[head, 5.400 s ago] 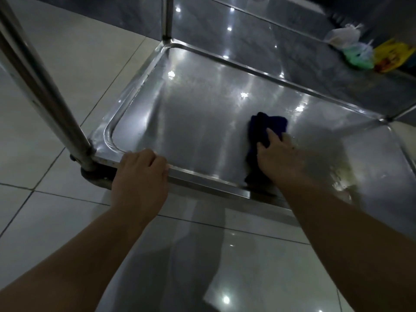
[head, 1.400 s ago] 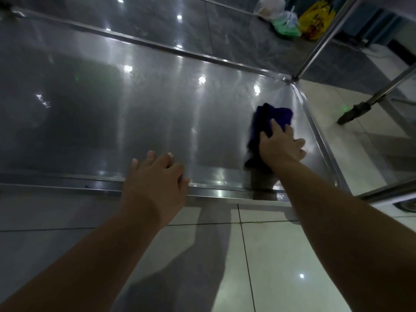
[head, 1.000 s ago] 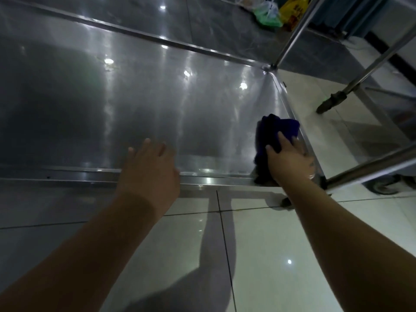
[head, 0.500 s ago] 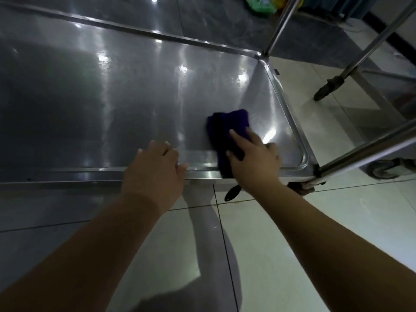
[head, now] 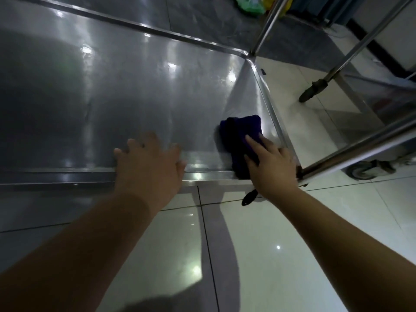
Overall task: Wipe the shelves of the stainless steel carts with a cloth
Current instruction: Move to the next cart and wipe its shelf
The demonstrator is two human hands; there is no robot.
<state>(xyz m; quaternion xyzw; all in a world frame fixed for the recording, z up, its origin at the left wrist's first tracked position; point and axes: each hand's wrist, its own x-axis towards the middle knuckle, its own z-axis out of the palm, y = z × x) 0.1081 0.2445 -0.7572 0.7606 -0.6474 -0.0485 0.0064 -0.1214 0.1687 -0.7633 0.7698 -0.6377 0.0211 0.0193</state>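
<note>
The bottom shelf of a stainless steel cart point(head: 135, 91) fills the upper left, low over the tiled floor. A dark blue cloth point(head: 240, 134) lies crumpled in the shelf's near right corner. My right hand point(head: 272, 167) presses flat on the cloth's near end, fingers spread over it, at the front rim. My left hand point(head: 148, 167) rests on the front rim of the shelf, fingers apart, holding nothing. The cloth's near part is hidden under my right hand.
Cart posts rise at the far right corner point(head: 267, 23) and near right corner point(head: 360, 149). A second cart's leg point(head: 315, 86) and a caster wheel point(head: 364, 170) stand on the floor to the right. Green and yellow bags point(head: 254, 5) lie at the back.
My right hand has slid the cloth to the right, back into the shelf's near right corner. My left hand stays on the front rim, fingers now more spread.
</note>
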